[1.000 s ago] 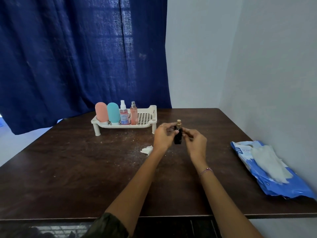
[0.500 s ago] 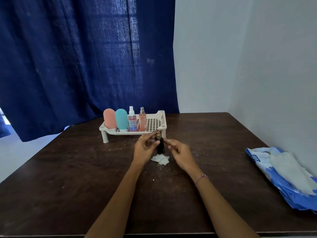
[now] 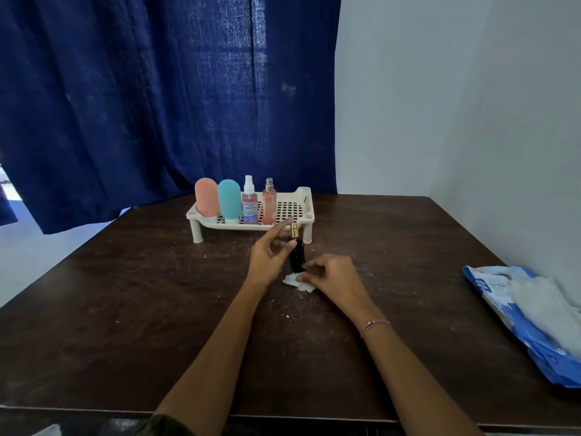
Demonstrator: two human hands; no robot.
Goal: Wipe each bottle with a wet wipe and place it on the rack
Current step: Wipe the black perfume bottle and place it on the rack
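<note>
A small black bottle with a gold spray top stands upright in front of the rack, held by my left hand with thumb and fingers around it. My right hand rests low beside the bottle's base, its fingertips pinching a crumpled white wet wipe that lies on the table. The cream perforated rack on short legs carries a pink bottle, a teal bottle, a clear spray bottle with a label and a slim pink spray bottle, all on its left half.
The dark wooden table is speckled with white crumbs. A blue wet wipe pack with a wipe hanging out lies at the right edge by the white wall. A dark blue curtain hangs behind the rack.
The bottle has come down from mid-air towards the table in front of the rack. My right hand let go of the bottle and dropped onto the wipe. The camera view has tilted up.
</note>
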